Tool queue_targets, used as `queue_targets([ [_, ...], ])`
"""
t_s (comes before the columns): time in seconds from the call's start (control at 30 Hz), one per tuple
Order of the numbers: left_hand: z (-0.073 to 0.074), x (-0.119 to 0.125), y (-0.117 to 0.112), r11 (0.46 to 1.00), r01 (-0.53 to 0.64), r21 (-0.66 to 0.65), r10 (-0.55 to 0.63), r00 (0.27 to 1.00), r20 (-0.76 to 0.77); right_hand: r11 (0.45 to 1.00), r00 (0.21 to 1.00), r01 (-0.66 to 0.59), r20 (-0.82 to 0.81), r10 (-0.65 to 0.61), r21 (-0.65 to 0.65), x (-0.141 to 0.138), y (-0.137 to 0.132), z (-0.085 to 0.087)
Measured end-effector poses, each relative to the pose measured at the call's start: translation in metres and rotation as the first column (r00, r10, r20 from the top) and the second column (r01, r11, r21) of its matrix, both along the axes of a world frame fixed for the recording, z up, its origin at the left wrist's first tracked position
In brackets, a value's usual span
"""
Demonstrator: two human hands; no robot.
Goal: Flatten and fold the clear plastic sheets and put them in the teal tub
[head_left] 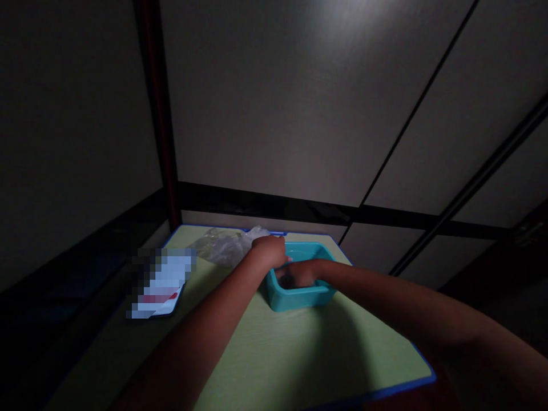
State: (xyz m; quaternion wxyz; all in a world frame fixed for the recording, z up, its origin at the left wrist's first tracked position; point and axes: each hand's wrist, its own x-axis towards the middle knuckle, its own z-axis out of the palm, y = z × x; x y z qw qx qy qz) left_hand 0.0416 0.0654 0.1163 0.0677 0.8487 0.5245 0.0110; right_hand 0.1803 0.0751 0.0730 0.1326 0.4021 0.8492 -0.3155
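A teal plastic tub sits on a small light green table with a blue edge. My left hand rests curled on the tub's left rim, next to a crumpled clear plastic bag. My right hand reaches down inside the tub with its fingers bent; whatever is under them is hidden in the dim light.
A flat device or card, blurred out, lies at the table's left edge. Grey wall panels with dark frames stand right behind the table. A dark red post rises at the back left corner.
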Motion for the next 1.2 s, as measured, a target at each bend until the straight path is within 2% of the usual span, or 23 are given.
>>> queue_targets([
  [0.07, 0.002, -0.001, 0.0, 1.0, 0.01, -0.005, -0.01, 1.0, 0.013, 0.999, 0.999, -0.035, -0.009, 0.035, -0.037, 0.004, 0.0, 0.014],
  [0.13, 0.004, -0.004, 0.002, 1.0, 0.016, -0.003, -0.016, 0.999, 0.035, 0.999, 1.0, -0.015, -0.005, 0.015, -0.047, 0.01, -0.005, 0.033],
  [0.17, 0.006, -0.007, 0.005, 1.0, 0.013, 0.002, -0.013, 0.999, 0.049, 1.0, 1.0, -0.007, -0.012, 0.007, -0.001, 0.015, -0.01, 0.043],
  [0.23, 0.009, -0.018, 0.013, 1.0, -0.019, 0.019, 0.017, 0.996, 0.082, 0.982, 0.998, 0.001, -0.065, 0.011, 0.187, 0.025, -0.025, 0.063],
  [0.33, 0.01, -0.047, 0.033, 0.991, -0.132, 0.025, 0.128, 0.985, 0.118, 0.912, 0.99, 0.11, -0.121, -0.067, 0.395, 0.04, -0.054, 0.079],
  [0.4, 0.006, -0.069, 0.046, 0.972, -0.236, 0.0, 0.234, 0.966, 0.113, 0.861, 0.993, 0.09, -0.115, -0.037, 0.5, 0.048, -0.074, 0.075],
  [0.47, -0.004, -0.089, 0.058, 0.944, -0.327, -0.049, 0.33, 0.939, 0.095, 0.791, 0.998, 0.052, -0.046, -0.029, 0.61, 0.054, -0.088, 0.063],
  [0.53, -0.017, -0.103, 0.066, 0.907, -0.409, -0.098, 0.416, 0.907, 0.066, 0.716, 0.997, 0.045, 0.01, -0.072, 0.697, 0.058, -0.097, 0.048],
  [0.63, -0.037, -0.112, 0.072, 0.863, -0.486, -0.136, 0.495, 0.868, 0.039, 0.601, 0.993, 0.009, 0.064, -0.101, 0.799, 0.061, -0.101, 0.027],
  [0.73, -0.051, -0.111, 0.076, 0.845, -0.511, -0.155, 0.52, 0.854, 0.021, 0.523, 0.994, 0.008, 0.049, -0.094, 0.852, 0.064, -0.099, 0.015],
  [0.97, -0.064, -0.108, 0.087, 0.85, -0.495, -0.179, 0.51, 0.858, 0.051, 0.445, 0.983, 0.042, 0.044, -0.181, 0.894, 0.079, -0.084, 0.007],
  [1.2, -0.073, -0.106, 0.09, 0.859, -0.477, -0.187, 0.502, 0.857, 0.117, 0.432, 0.951, 0.125, 0.016, -0.308, 0.893, 0.102, -0.053, 0.002],
])
